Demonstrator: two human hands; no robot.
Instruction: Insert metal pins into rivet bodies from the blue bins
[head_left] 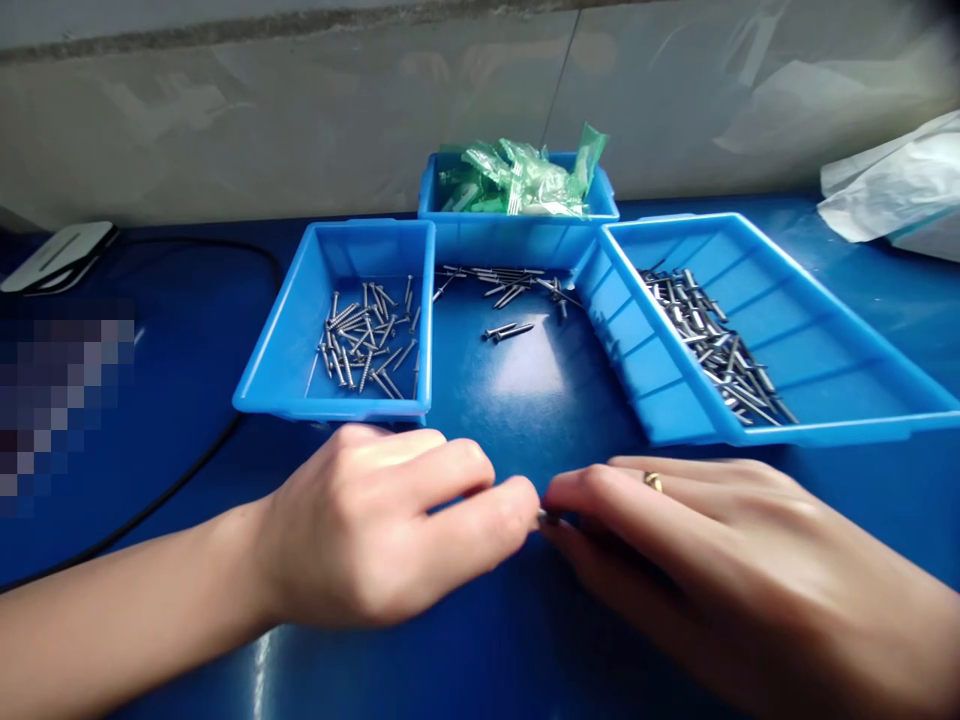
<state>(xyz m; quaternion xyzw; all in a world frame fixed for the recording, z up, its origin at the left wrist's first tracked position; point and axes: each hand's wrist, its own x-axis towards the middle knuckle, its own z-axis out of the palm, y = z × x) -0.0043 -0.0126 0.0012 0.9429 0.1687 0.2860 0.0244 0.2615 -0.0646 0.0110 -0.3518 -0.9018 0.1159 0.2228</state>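
My left hand (405, 525) is closed in front of the left blue bin (277, 330), its thumb and finger pinched near a small metal piece (546, 517). The fingertips of my right hand (697, 560), which wears a gold ring, press together on the other side of this piece. Most of the piece is hidden between the fingers. Silver screws (367, 340) lie in the left bin. Longer metal fasteners (709, 350) fill part of the right blue bin (840, 370). More metal pins (510, 330) lie on the blue table (487, 430) between the bins.
A back blue bin (517, 232) holds green plastic bags (532, 178). White crumpled plastic (892, 185) lies at the far right. A black cable (187, 480) curves across the left side near a white flat device (60, 255). A wall stands behind.
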